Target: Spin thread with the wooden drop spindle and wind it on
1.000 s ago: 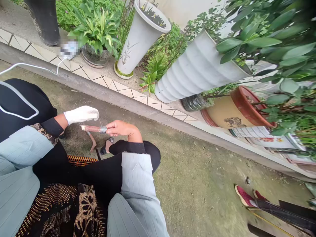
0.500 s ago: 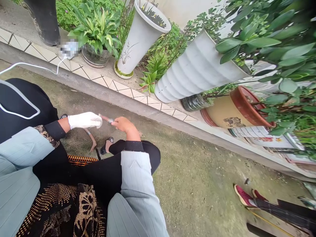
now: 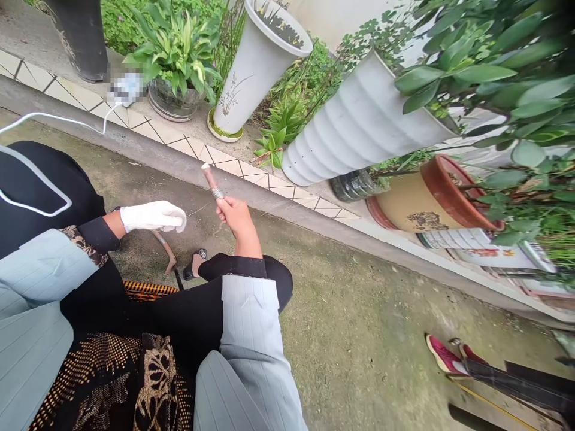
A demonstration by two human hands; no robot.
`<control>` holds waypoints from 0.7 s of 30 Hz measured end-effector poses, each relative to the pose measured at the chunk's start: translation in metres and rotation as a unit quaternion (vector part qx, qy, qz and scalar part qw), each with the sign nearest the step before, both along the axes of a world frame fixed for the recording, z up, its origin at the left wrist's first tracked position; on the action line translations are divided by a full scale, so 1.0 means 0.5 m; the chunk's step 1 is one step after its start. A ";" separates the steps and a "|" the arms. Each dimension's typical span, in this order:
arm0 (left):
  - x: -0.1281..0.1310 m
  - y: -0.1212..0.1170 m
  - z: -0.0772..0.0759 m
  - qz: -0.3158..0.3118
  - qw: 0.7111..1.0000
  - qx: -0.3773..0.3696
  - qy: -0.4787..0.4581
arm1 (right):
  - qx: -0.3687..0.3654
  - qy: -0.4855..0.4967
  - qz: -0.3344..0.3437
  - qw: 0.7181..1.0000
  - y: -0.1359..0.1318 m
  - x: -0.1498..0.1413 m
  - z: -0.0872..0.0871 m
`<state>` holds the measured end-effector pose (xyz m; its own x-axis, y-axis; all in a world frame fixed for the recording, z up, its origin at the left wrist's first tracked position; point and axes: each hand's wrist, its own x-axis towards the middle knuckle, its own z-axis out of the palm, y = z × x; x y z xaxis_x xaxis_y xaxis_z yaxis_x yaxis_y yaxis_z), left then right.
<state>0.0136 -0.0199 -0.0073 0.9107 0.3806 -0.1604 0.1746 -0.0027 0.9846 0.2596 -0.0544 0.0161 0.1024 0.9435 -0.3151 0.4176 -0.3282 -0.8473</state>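
Right hand (image 3: 236,216), bare: fingers curled shut round the lower end of a short reddish rod (image 3: 209,181), holding it up above the lap. Rod: one silvery winding (image 3: 218,193) close above the fist, long axis slanting up and away from the palm toward the kerb, free tip touching nothing. Left hand (image 3: 153,216), in a white glove (image 3: 157,216): fingers bunched together, nothing visible in them. Thin thread (image 3: 199,210), faint, in the gap between gloved fingertips and rod; whether it joins either cannot be told. Right hand nearer the rod by far; left hand well apart, to the rod's lower left in the view.

Below the hands: pale striped sleeves (image 3: 249,317), black trousers (image 3: 153,317), patterned cloth (image 3: 153,383). On the ground beneath: bent brown bar (image 3: 164,251), black sandal (image 3: 195,264). Beyond: concrete kerb (image 3: 179,167), white cable (image 3: 58,117), white ribbed planter (image 3: 359,126), tan pot with terracotta rim (image 3: 431,200). Lower right corner: red shoes (image 3: 449,356) of another person, apart from the hands.
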 end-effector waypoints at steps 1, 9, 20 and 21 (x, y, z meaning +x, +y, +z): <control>0.000 -0.001 0.004 -0.003 1.000 0.001 -0.003 | -0.034 -0.068 0.030 0.997 0.002 -0.001 -0.006; -0.013 0.018 0.015 0.075 0.994 0.073 0.026 | -0.247 -0.001 0.458 0.854 -0.024 -0.027 0.019; -0.004 0.007 0.008 -0.011 1.000 0.020 0.013 | -0.004 -0.082 0.029 0.996 -0.004 0.000 0.008; -0.006 0.009 0.011 0.003 0.999 0.029 0.014 | -0.049 -0.141 0.071 0.986 -0.002 0.000 0.002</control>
<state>0.0108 -0.0156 -0.0017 0.9040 0.3948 -0.1641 0.2028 -0.0582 0.9775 0.2593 -0.0556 0.0173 0.0676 0.9211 -0.3833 0.6793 -0.3239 -0.6585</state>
